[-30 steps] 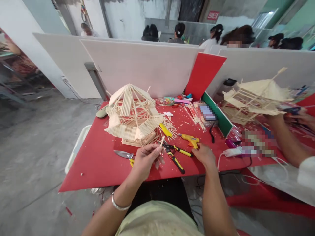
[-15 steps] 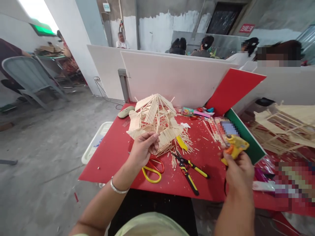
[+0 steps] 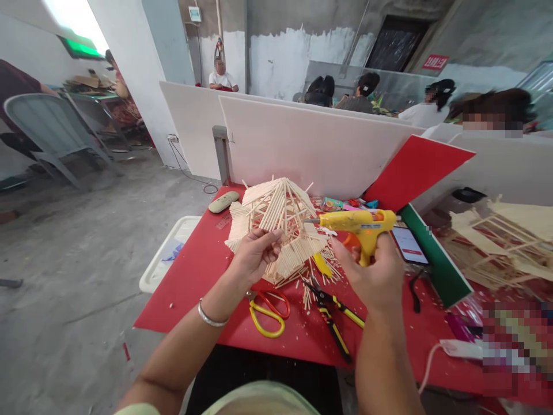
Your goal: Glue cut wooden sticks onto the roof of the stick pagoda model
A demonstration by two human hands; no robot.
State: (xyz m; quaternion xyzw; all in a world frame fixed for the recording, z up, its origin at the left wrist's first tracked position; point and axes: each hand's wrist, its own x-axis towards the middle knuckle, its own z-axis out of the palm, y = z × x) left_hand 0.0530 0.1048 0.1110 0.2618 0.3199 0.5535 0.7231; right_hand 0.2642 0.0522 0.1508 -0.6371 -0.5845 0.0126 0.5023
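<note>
In the head view a small pavilion model of thin wooden sticks stands on the red table, its pointed roof facing me. My left hand is closed in a pinch at the front of the roof, on what looks like a thin wooden stick; the fingers hide most of it. My right hand grips a yellow hot glue gun, nozzle pointing left toward the model's right side. Scissors with red and yellow handles lie below my left hand. Black-and-yellow pliers lie between my forearms.
Loose stick offcuts litter the red table. A phone lies beside a green board at right. Another stick model is farther right. White panels stand behind; several people sit beyond them.
My right hand has brought the glue gun left and up, from the table's right side to beside the model, and its nozzle now points left. My left hand stays at the roof.
</note>
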